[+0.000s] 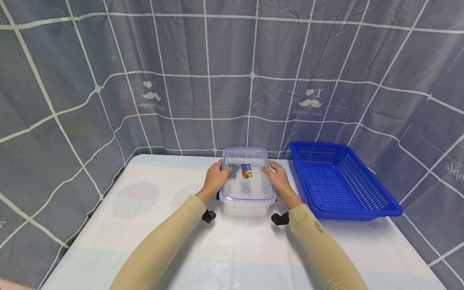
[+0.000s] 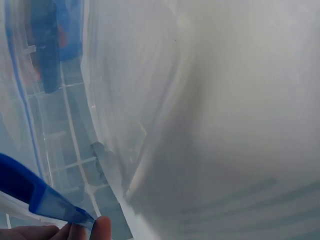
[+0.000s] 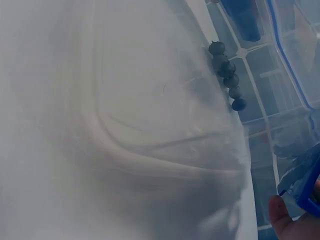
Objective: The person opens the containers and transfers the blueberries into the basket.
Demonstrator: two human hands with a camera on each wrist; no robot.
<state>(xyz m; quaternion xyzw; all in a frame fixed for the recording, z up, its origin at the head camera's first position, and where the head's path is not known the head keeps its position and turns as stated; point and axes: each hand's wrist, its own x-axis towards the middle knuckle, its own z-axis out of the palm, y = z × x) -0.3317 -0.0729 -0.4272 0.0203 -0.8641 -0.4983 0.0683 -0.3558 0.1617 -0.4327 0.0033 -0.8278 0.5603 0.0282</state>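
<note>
A clear plastic food container (image 1: 246, 187) with a blue-lined lid and a small coloured label stands in front of me on the white table. Through its lid I see several blueberries (image 1: 233, 170); they also show through the wall in the right wrist view as round dark berries (image 3: 227, 75). My left hand (image 1: 216, 177) grips the left side, its thumb over the lid's edge. On the opposite side my right hand (image 1: 278, 179) holds the container the same way. A blue side latch (image 2: 45, 195) hangs out beside my left fingertips (image 2: 102, 229), and another latch (image 3: 311, 187) is by my right fingers (image 3: 281, 215).
A large blue plastic basket (image 1: 308, 203) stands right of the container, near the back right of the table (image 1: 152, 237). Behind the table hangs a grey curtain (image 1: 232, 96) with white grid lines. Black camera mounts (image 1: 280, 218) sit at both wrists.
</note>
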